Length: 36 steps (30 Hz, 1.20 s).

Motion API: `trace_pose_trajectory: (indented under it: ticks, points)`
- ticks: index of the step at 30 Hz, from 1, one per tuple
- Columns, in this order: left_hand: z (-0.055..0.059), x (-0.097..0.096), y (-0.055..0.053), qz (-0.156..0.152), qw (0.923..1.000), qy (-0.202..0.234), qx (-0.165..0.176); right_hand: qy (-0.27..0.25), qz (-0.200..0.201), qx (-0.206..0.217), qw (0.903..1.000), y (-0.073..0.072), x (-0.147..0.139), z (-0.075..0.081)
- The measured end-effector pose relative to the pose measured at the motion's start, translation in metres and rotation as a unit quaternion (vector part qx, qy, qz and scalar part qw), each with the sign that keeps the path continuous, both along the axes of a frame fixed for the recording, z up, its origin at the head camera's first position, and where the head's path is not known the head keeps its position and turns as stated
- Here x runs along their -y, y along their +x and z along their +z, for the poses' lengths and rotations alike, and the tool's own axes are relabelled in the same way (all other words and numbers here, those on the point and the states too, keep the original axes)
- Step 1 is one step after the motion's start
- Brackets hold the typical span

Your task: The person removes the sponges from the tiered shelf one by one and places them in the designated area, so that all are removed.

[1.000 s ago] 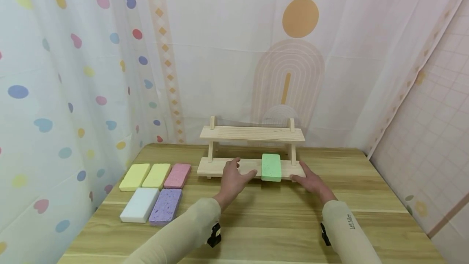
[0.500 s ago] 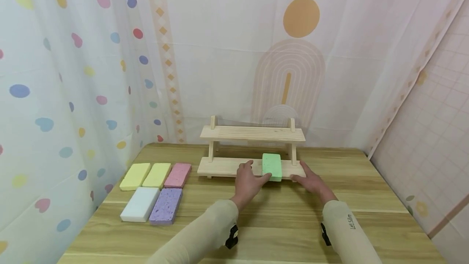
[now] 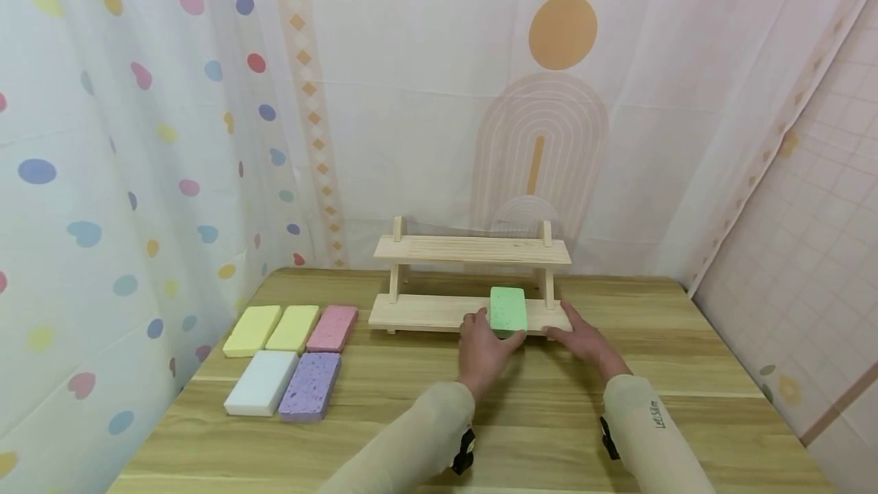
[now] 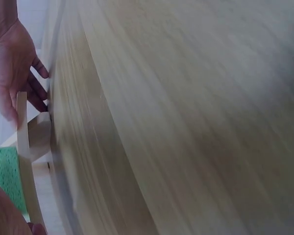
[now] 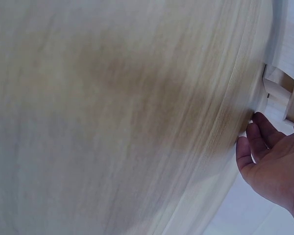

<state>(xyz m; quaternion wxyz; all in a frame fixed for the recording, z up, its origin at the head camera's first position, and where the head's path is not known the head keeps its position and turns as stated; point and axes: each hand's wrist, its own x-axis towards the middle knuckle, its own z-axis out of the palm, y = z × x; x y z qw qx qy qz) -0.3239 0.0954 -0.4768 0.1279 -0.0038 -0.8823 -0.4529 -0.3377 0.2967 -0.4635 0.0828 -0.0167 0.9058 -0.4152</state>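
A green sponge (image 3: 507, 308) lies on the lower board of a two-tier wooden display stand (image 3: 425, 312), jutting a little past its front edge. My left hand (image 3: 483, 353) takes it at its front left corner, fingers along the left side and thumb at the front. In the left wrist view the same sponge (image 4: 11, 178) shows beside that hand, mostly cut off. At the board's right end, my right hand (image 3: 583, 338) holds the stand, thumb in front and index finger behind. Its fingers curve loosely below the board in the right wrist view.
To the left on the wooden table (image 3: 549, 433) lie two yellow sponges (image 3: 293, 328), a pink sponge (image 3: 332, 328), a white sponge (image 3: 261, 383) and a speckled purple sponge (image 3: 310, 386). The stand's upper board (image 3: 473, 248) rises behind. Patterned curtains hang around the table.
My left hand has moved right along the lower board to the green sponge, and its fingers have closed in at the sponge's corner. The right hand and stand have stayed put.
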Motion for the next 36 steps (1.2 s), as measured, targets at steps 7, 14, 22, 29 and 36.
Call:
trace_pose_trajectory:
  ticks: [7, 14, 22, 29, 36]
  points:
    - [0.001, -0.014, 0.0, 0.032, 0.9992, -0.023, -0.006, -0.002, 0.002, -0.004, 1.0, -0.001, 0.0, 0.0]
    - [0.006, -0.02, 0.002, 0.056, 0.9968, -0.056, 0.008, -0.002, -0.002, -0.003, 1.0, 0.0, 0.0, 0.001]
    - [0.008, -0.02, 0.001, 0.068, 0.996, -0.058, 0.004, -0.009, -0.006, 0.0, 0.9999, -0.001, 0.0, 0.001]
    - [0.009, -0.014, 0.001, 0.064, 0.9972, -0.037, 0.011, -0.002, -0.008, 0.002, 1.0, -0.003, 0.0, -0.001]
    - [0.011, -0.004, 0.003, 0.049, 0.9985, -0.025, 0.005, -0.006, -0.007, 0.003, 1.0, -0.001, 0.001, 0.0]
